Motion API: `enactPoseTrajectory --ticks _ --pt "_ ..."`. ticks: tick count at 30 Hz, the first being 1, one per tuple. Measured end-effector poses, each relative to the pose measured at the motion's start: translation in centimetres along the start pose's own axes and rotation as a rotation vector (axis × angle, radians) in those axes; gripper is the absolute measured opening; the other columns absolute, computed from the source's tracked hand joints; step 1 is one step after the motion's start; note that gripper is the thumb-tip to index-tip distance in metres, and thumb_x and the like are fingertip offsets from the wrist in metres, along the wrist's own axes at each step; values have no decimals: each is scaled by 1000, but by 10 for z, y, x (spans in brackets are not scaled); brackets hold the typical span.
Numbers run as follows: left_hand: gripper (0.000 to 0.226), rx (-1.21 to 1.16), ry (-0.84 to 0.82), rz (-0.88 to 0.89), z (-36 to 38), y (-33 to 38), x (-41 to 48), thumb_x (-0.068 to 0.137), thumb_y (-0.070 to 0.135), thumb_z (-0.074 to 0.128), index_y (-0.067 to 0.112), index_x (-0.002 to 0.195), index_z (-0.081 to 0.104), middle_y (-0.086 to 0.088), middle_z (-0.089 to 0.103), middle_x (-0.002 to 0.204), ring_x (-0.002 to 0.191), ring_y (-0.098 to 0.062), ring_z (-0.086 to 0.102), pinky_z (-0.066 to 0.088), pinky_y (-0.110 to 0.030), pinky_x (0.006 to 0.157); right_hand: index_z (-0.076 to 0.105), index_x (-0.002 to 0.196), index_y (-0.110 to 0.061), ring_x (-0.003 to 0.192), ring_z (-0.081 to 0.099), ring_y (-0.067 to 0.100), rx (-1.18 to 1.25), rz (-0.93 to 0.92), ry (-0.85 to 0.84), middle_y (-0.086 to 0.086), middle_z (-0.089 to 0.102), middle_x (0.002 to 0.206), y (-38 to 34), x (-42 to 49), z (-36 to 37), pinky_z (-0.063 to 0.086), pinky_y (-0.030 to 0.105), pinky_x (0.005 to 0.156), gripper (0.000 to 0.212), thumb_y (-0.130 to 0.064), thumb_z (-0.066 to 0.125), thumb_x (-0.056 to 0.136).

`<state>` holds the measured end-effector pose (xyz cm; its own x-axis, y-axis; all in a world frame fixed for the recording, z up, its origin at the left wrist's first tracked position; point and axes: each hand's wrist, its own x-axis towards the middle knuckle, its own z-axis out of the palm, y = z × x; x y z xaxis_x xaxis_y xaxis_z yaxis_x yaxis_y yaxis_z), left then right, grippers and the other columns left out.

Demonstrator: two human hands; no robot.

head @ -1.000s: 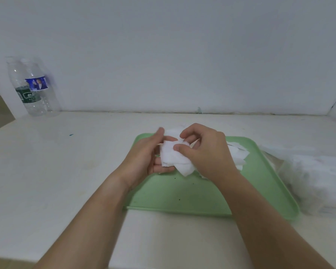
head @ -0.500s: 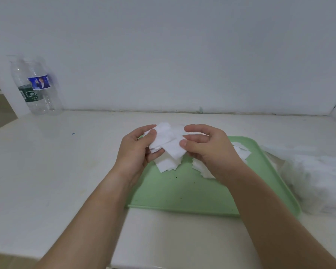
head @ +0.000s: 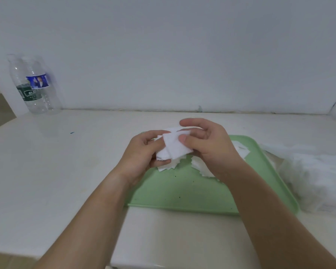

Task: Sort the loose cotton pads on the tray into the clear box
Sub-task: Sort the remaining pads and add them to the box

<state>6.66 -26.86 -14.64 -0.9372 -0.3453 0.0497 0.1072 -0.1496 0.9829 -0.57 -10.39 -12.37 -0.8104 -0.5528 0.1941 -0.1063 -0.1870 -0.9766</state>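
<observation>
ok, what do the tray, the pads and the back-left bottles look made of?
Tray: probably moulded plastic, pale green, smooth low-sheen, rounded raised rim.
Pads: soft white matte sheet, likely cotton; ragged edges, they flex in the grip.
Bottles: clear thin plastic, glossy, see-through walls, printed labels.

The head-worn camera looks forward and down at the tray (head: 182,191) from close, its right edge seemingly smeared.
</observation>
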Motion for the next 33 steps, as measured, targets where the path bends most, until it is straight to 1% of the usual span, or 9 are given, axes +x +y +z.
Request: enactPoseTrajectory --ticks 4,9,14,17,20,24,27,31,33 --pt "18 -52 -29 -40 2 4 -1 99 10 56 7 103 74 -13 72 97 78 -23 71 60 -29 59 69 108 -17 75 72 14 -153 22 94 0 75 83 6 1 4 56 27 68 28 -2 74 85" --pt "42 -100 -22 -143 2 3 2 104 42 48 9 107 73 -14 75 105 93 -36 74 62 -34 62 69 98 -23 73 69 16 -315 -22 192 1 69 88 14 2 10 50 21 60 20 -11 76 84" --pt "30 12 -41 -8 3 0 -3 83 20 75 9 111 72 -16 75 109 92 -27 75 63 -33 70 65 94 -31 65 56 2 -603 -98 271 -13 58 78 22 3 17 43 20 58 15 -29 76 84" --pt "19 -15 26 28 0 2 -2 92 1 67 9 109 71 -7 75 92 81 -19 75 62 -29 65 57 106 -33 78 58 7 -833 -107 339 -12 62 81 19 0 18 45 30 66 22 -40 69 88" --pt "19 -88 176 51 -10 6 0 95 1 63 12 107 72 -6 70 95 77 -14 71 60 -25 63 56 114 -30 82 56 12 -1000 -156 396 -12 61 87 17 1 13 40 31 68 19 -32 59 95" --pt "17 -144 452 80 -25 6 4 94 5 58 15 102 70 -6 69 101 78 -16 69 58 -24 62 64 105 -23 73 51 9 -971 -311 268 -8 60 91 17 7 11 43 30 71 13 -18 57 96" --pt "17 -138 528 91 -28 4 6 93 7 58 15 104 69 -7 69 104 78 -15 69 57 -24 62 68 102 -23 74 54 4 -1002 -295 49 -11 62 87 16 12 19 47 28 74 11 -21 61 94" --pt "19 -124 524 83 -25 3 7 93 6 58 12 108 69 -8 69 103 70 -11 69 56 -22 59 64 122 -28 104 56 12 -1323 -127 -210 -9 62 112 24 17 28 47 31 87 41 -46 70 86" --pt "20 -119 513 66 -25 2 7 94 7 58 11 110 69 -9 69 105 72 -12 69 56 -23 59 63 126 -31 116 54 17 -1432 -115 -281 -7 60 122 28 19 29 47 34 92 41 -45 67 88"
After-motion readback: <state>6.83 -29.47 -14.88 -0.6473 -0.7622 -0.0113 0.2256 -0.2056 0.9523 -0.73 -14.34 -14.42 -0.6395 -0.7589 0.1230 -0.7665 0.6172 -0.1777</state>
